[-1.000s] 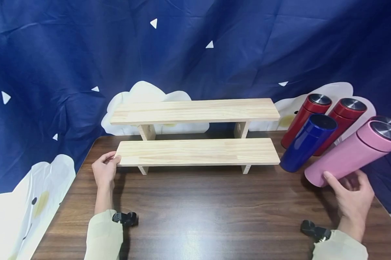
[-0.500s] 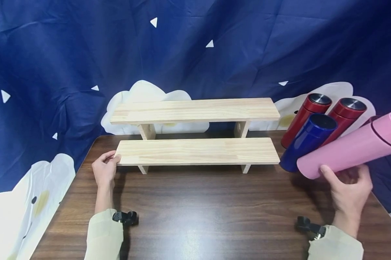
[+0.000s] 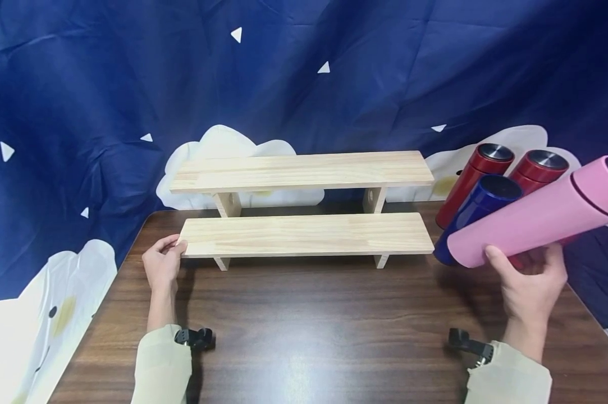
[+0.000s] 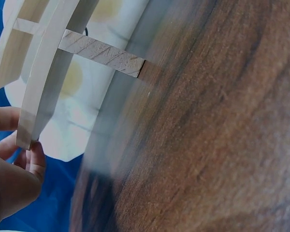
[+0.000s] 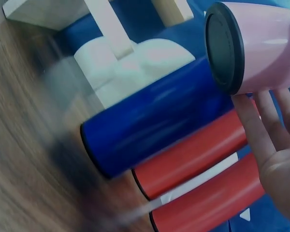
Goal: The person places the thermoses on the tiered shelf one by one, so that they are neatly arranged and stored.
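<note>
My left hand [image 3: 163,265] pinches the left end of the lower plank of a two-tier wooden shelf [image 3: 306,234]; the left wrist view shows thumb and fingers on both faces of that plank [image 4: 42,72]. My right hand [image 3: 533,286] grips a pink thermos bottle [image 3: 531,221] near its base, tilted with its lid toward the right. The black bottom of the pink bottle [image 5: 224,48] is clear of the table in the right wrist view. Behind it stand a blue thermos bottle [image 3: 498,188] and red thermos bottles [image 3: 490,160], partly hidden by the pink one.
The shelf's upper plank [image 3: 304,171] rises behind the lower one. Everything stands on a dark wood-grain table [image 3: 304,325]. A blue cloth [image 3: 283,73] with white cloud shapes hangs behind. Each wrist wears a black strap mount [image 3: 195,338].
My right hand has lifted the pink bottle and moved it left and up, tilting it further, so it now covers more of the blue and red bottles. The left hand has stayed put.
</note>
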### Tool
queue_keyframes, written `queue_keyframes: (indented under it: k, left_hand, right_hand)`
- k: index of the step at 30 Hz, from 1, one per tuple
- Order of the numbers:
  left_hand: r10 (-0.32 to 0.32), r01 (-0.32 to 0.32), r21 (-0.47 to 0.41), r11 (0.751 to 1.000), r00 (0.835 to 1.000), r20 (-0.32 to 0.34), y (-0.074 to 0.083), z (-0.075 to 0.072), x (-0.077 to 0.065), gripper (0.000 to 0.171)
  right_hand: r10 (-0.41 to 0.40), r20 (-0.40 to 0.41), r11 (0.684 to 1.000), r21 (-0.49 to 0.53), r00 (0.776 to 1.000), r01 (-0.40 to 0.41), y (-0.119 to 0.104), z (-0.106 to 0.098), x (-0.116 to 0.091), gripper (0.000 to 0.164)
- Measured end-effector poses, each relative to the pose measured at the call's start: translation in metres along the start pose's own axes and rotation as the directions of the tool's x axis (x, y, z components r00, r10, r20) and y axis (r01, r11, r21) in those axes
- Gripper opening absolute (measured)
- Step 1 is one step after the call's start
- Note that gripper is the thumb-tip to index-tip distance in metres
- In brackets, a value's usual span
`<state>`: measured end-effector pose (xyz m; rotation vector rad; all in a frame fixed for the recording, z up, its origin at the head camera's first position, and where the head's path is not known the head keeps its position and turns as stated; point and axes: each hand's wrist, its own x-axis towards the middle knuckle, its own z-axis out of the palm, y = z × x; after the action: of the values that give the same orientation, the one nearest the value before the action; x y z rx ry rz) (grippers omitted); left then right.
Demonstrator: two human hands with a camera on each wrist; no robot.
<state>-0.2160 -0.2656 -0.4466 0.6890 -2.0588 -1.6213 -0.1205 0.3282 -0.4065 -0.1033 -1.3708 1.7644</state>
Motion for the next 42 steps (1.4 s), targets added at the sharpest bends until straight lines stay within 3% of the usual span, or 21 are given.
queue_keyframes:
  k: [11,16,23,38,42]
  left_hand:
    - [0.000,0.000,0.011,1.000,1.000,0.003,-0.001,-0.001,0.001,0.030]
    - [0.002,-0.002,0.002,1.000,1.000,0.004,-0.002,0.001,0.001,0.030]
    - [0.005,-0.005,-0.009,1.000,1.000,0.005,-0.003,0.000,0.002,0.029]
    - [0.020,-0.019,-0.018,1.000,0.999,0.026,-0.003,-0.003,0.003,0.030]
    - [0.016,-0.015,-0.030,0.999,0.999,0.033,-0.003,-0.005,0.003,0.031]
  right_hand:
    - [0.013,0.037,0.996,0.084,0.999,-0.016,0.005,0.040,-0.010,0.065]
    - [-0.029,0.062,0.995,0.101,0.998,0.023,0.009,0.055,-0.011,0.066]
    - [-0.034,0.075,0.999,-0.015,0.997,0.035,0.013,0.070,-0.011,0.065]
    - [0.014,0.132,1.000,-0.018,0.991,-0.012,0.032,0.114,-0.015,0.055]
    - [-0.030,0.176,0.999,-0.022,0.984,0.034,0.032,0.129,-0.015,0.051]
